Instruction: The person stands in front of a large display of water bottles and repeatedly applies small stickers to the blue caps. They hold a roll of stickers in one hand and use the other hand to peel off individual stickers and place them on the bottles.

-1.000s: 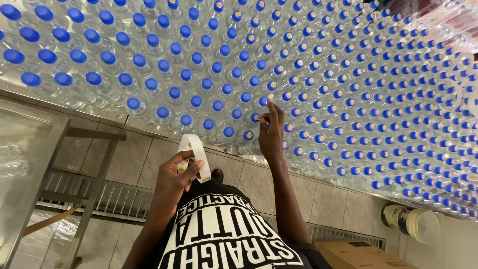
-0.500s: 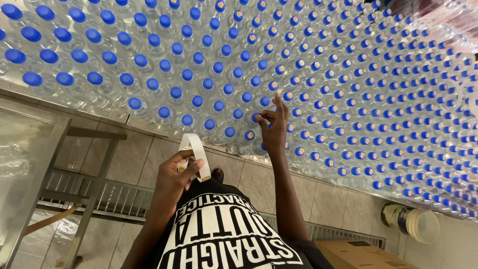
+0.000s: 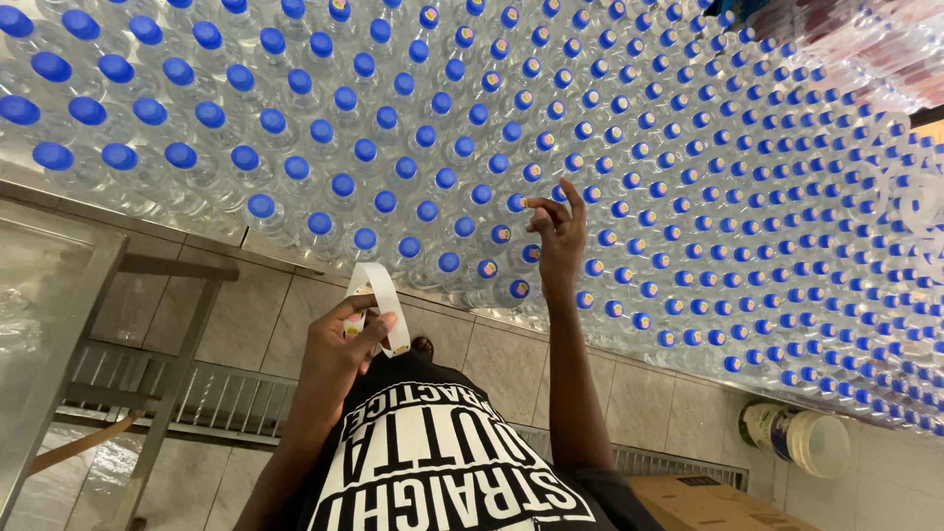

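Observation:
Several rows of clear plastic bottles with blue caps (image 3: 342,99) stand packed together across the whole upper view; many caps on the right carry small round stickers. My left hand (image 3: 337,346) is close to my chest and grips a looped white strip of sticker backing (image 3: 378,291). My right hand (image 3: 560,234) is stretched out over the bottles, with a small sticker (image 3: 528,203) pinched at its fingertips just above a blue cap. My black shirt with white lettering fills the bottom of the view.
The bottles rest on a surface whose edge (image 3: 246,248) runs diagonally. Below it lie a tiled floor, a metal frame (image 3: 167,379), a floor grate (image 3: 226,401), a white bucket (image 3: 798,437) and a cardboard box (image 3: 700,503).
My right hand has reached farther out over the bottles, from the near rows to caps deeper in. My left hand with the strip has stayed in place.

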